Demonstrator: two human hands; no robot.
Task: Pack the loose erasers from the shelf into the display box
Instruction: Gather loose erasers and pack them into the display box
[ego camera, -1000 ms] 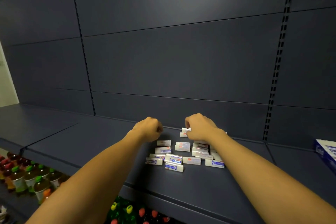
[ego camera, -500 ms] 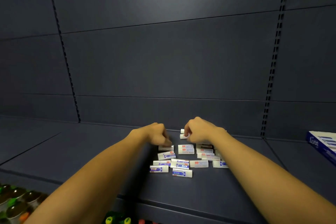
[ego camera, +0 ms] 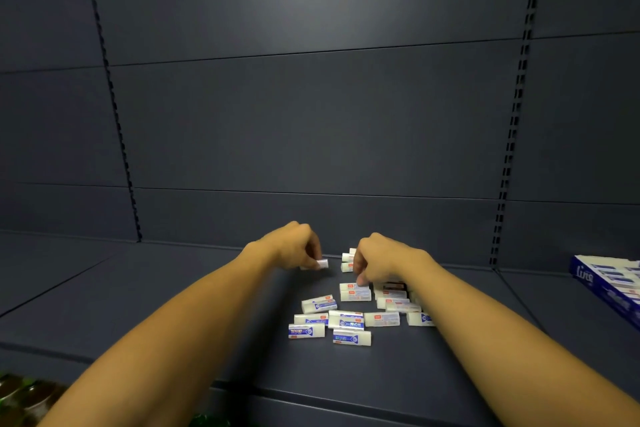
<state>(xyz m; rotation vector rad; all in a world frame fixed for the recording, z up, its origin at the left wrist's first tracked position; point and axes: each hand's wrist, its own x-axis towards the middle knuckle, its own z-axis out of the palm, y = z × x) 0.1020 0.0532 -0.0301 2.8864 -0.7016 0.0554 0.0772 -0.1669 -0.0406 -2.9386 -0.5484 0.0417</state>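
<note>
A dark shelf [ego camera: 173, 305] is seen from above and in front, with a dark slotted back panel [ego camera: 311, 114] behind it. Loose erasers [ego camera: 346, 319] are scattered on the shelf in a cluster, most of them lying flat in white wrappers with blue or red print. Two more are stacked at the back of the cluster, near the panel.

The left hand [ego camera: 294, 248] is held over the shelf just left of the cluster, its fingers curled round one eraser [ego camera: 320, 264], which is pinched at the fingertips; whether that eraser touches the shelf cannot be told. The right hand [ego camera: 381, 262] is lowered over the back of the cluster with its fingers bent downward, and a fingertip is laid on the top eraser of a small stack [ego camera: 355, 291]. It appears to be pinching that eraser, but the grip is hidden by the hand itself. Several erasers are partly covered by the right wrist and forearm.

The box [ego camera: 609, 284], blue with white lettering, is set at the right edge of the shelf, well apart from the cluster and cut off by the frame. Blurred bottles [ego camera: 24, 395] are visible below the shelf at the lower left.
</note>
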